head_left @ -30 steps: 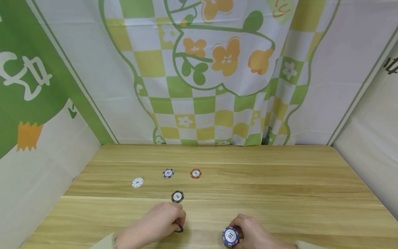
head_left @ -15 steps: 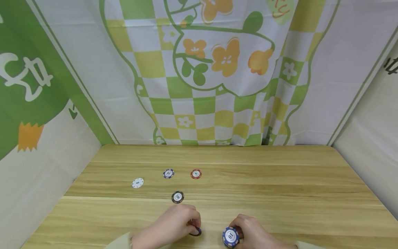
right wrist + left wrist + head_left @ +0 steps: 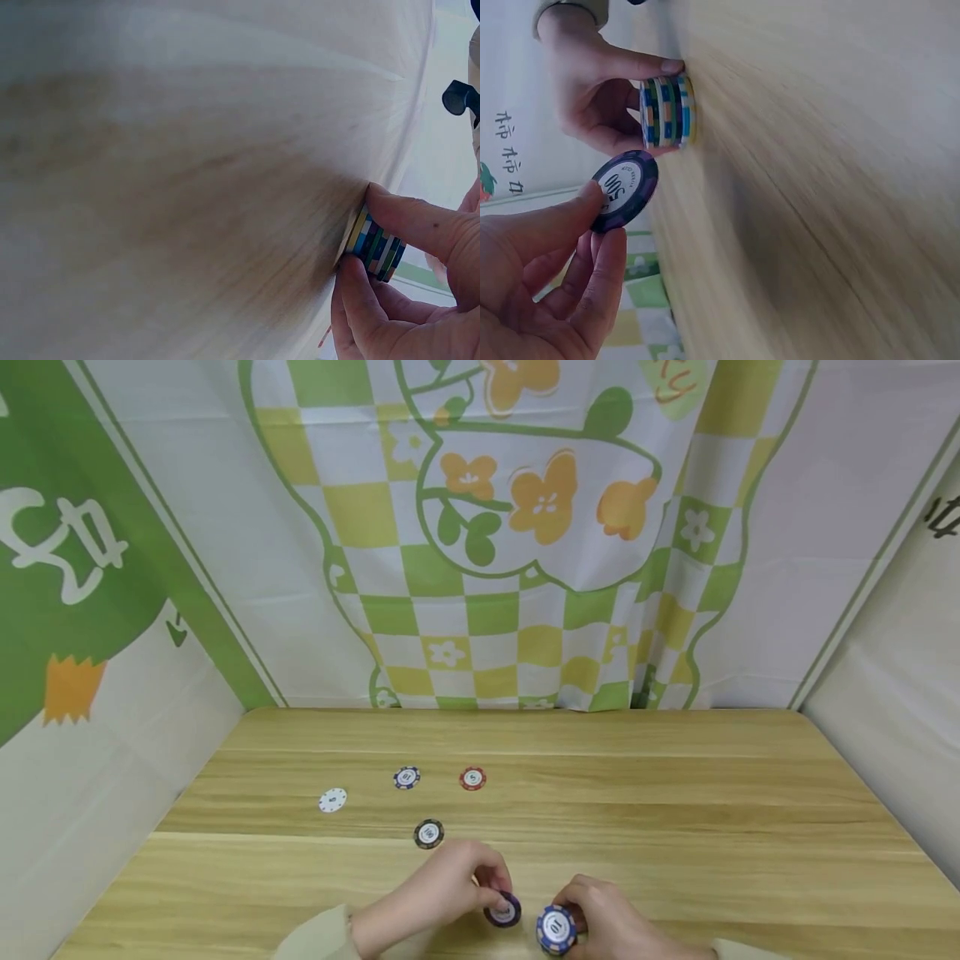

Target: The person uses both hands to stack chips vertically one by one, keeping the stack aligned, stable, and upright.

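Between thumb and fingers my left hand (image 3: pixel 457 885) pinches a dark purple-and-black poker chip (image 3: pixel 626 191) marked 500, tilted and held above the table. Just to its right, my right hand (image 3: pixel 611 922) grips the sides of a short stack of poker chips (image 3: pixel 667 112) standing on the wooden table. A blue chip marked 10 (image 3: pixel 557 929) tops that stack, and layers of several colours show along its side in both wrist views. A small gap separates the purple chip from the stack.
Farther back on the table (image 3: pixel 675 793) lie single chips: a white one (image 3: pixel 332 800), a blue one marked 10 (image 3: pixel 407 777), a red one marked 5 (image 3: pixel 472 778) and a black one marked 100 (image 3: pixel 428 833). Patterned curtains (image 3: pixel 480 568) hang behind the table.
My left hand has lifted the purple chip and carried it right, close to the stack, turning its face into view. My right hand has stayed at the stack.
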Demonstrator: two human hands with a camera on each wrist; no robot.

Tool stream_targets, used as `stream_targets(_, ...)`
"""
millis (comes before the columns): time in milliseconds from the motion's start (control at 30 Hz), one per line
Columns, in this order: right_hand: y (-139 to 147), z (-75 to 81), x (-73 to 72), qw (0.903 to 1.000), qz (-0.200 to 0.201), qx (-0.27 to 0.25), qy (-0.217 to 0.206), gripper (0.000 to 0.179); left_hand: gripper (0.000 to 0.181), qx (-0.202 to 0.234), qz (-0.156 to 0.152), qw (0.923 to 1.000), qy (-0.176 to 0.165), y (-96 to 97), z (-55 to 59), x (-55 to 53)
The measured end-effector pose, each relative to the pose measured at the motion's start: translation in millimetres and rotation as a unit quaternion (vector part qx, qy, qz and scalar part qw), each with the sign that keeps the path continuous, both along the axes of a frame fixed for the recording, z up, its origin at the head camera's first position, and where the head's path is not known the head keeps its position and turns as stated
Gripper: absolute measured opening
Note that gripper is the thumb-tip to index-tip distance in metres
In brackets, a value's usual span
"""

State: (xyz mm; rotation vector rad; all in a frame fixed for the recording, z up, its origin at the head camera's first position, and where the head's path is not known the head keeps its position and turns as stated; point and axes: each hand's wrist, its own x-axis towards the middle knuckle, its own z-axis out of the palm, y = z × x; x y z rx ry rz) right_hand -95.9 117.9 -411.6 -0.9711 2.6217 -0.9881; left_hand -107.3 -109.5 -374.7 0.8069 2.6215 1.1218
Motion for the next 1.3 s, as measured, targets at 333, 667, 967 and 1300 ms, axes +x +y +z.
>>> stream_targets(333, 0, 0.6, -1.1, 0.9999, -0.004, -0.005, -0.015, 0.037, 0.010, 0.098, 0.014, 0.9893, -0.107, 13.7, -7.8, -7.4)
stream_targets(667, -1, -0.6, -1.4, 1.0000, 0.001, -0.003, 0.008, 0.039, 0.008, 0.137, 0.044, 0.9724, -0.184, 22.7, -15.2, -6.4)
stream_targets(967, -1, -1.4, -2.0, 0.9999, 0.001, 0.009, 0.007, 0.039, 0.007, 0.164, 0.061, 0.9589, -0.223, 32.5, -17.6, -4.0)
stream_targets(1300, 1, -4.1, -1.6, 0.9998, 0.007, 0.001, 0.021, 0.037, 0.006, 0.156, 0.077, 0.9616, -0.213, 40.8, -21.1, -0.4)
